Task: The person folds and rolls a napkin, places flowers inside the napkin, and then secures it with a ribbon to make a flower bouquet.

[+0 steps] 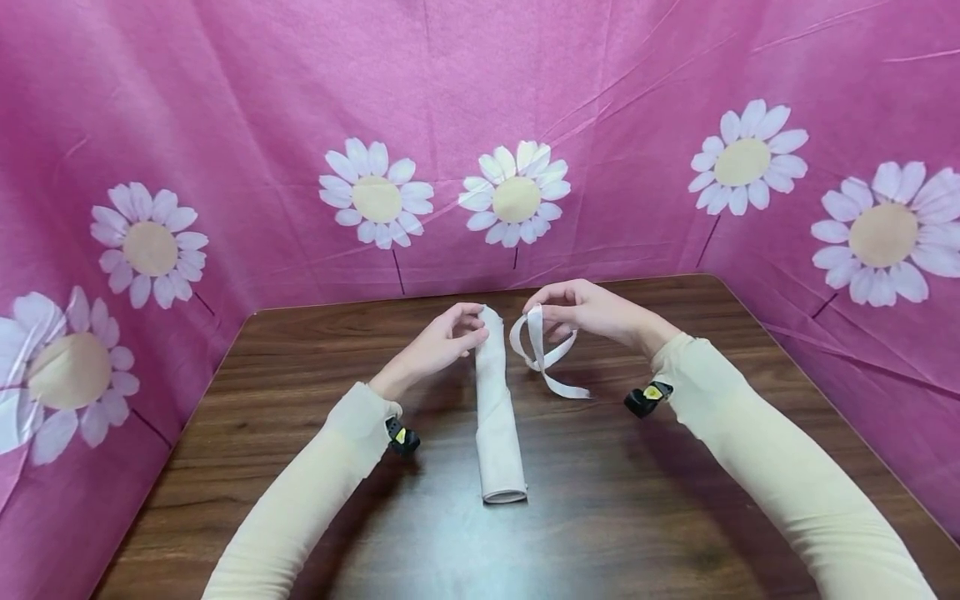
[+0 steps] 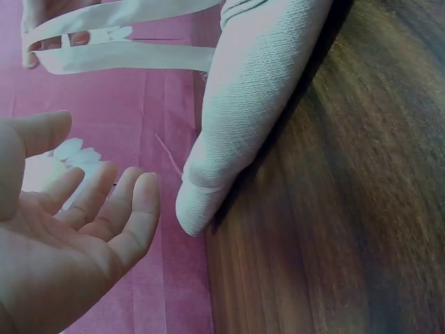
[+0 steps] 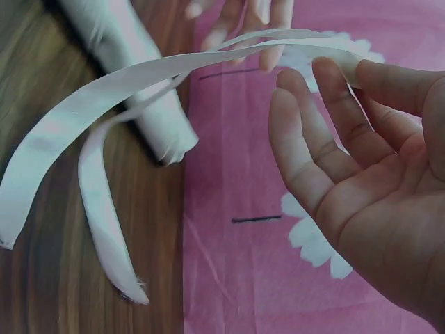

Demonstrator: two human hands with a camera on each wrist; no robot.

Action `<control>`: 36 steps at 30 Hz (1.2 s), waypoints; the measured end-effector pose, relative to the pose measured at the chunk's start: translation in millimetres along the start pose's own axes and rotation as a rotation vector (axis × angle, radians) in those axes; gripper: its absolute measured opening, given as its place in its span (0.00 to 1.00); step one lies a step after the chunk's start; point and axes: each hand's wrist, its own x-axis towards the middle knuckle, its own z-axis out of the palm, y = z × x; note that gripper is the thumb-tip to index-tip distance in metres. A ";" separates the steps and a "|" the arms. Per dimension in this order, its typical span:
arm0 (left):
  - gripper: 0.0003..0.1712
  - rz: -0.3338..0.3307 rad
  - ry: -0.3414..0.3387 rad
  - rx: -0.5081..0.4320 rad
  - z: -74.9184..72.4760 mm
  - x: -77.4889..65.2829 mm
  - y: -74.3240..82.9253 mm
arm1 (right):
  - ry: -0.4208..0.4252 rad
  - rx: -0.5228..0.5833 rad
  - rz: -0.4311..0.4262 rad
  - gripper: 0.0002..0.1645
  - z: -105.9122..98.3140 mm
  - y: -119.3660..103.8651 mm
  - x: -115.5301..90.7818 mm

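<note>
A rolled-up piece of pale cloth (image 1: 498, 433) lies lengthwise on the table, its layered near end facing me. My left hand (image 1: 442, 340) is beside the roll's far end. In the left wrist view, that hand's loosely bent fingers (image 2: 142, 209) hold nothing and stand apart from the roll (image 2: 236, 97). To the right of the roll, my right hand (image 1: 588, 310) pinches a white ribbon (image 1: 536, 335) between thumb and fingertips. The ribbon (image 3: 62, 129) hangs doubled, with both frayed ends loose in the right wrist view.
The dark wood-grain table (image 1: 300, 467) runs back to a pink cloth backdrop (image 1: 420, 75) printed with white daisies, which also encloses both sides. Small black wrist cameras sit at both cuffs, the right one (image 1: 647, 398) near the sleeve's edge.
</note>
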 end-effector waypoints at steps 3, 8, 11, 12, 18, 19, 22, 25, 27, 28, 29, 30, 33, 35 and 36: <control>0.28 0.024 -0.008 0.011 -1.0 -0.2 1.5 | 0.000 0.036 -0.009 0.18 3.2 -6.7 1.5; 0.28 0.073 -0.043 0.017 0.9 -0.1 4.9 | -0.015 0.097 -0.050 0.18 7.7 -12.8 5.3; 0.27 0.079 -0.059 -0.006 2.9 0.2 6.7 | -0.030 0.134 -0.072 0.17 10.5 -15.1 7.7; 0.27 0.076 -0.064 -0.017 3.5 0.2 7.2 | -0.036 0.151 -0.075 0.17 11.4 -15.6 8.5; 0.20 0.008 -0.120 -0.188 5.2 -0.2 9.1 | -0.024 0.229 -0.078 0.15 13.4 -15.0 13.3; 0.19 -0.001 -0.128 -0.206 5.3 -0.4 9.3 | -0.017 0.240 -0.077 0.15 13.5 -14.4 14.0; 0.19 -0.011 -0.129 -0.200 5.9 -1.2 8.8 | -0.010 0.276 -0.078 0.15 13.5 -11.9 16.1; 0.16 -0.002 -0.110 -0.180 6.1 -2.5 7.0 | -0.019 0.317 -0.078 0.14 13.4 -8.2 18.5; 0.14 0.007 -0.095 -0.176 6.3 -3.1 5.1 | -0.026 0.345 -0.075 0.14 13.7 -5.5 20.1; 0.13 0.012 -0.087 -0.175 6.4 -3.2 4.2 | -0.028 0.359 -0.072 0.14 14.1 -4.4 20.7; 0.12 0.018 -0.083 -0.178 6.5 -3.1 3.2 | -0.030 0.368 -0.071 0.14 14.4 -3.2 21.2; 0.11 0.022 -0.078 -0.179 6.7 -3.1 2.6 | -0.031 0.376 -0.070 0.14 14.6 -2.0 21.8; 0.12 0.043 -0.070 -0.165 7.2 -2.5 1.4 | -0.031 0.397 -0.069 0.15 15.5 0.8 22.9; 0.13 0.056 -0.068 -0.160 7.5 -2.6 0.7 | -0.027 0.417 -0.067 0.14 16.4 3.5 23.9; 0.13 0.060 -0.069 -0.158 7.8 -2.7 0.4 | -0.023 0.432 -0.065 0.14 17.0 4.8 24.4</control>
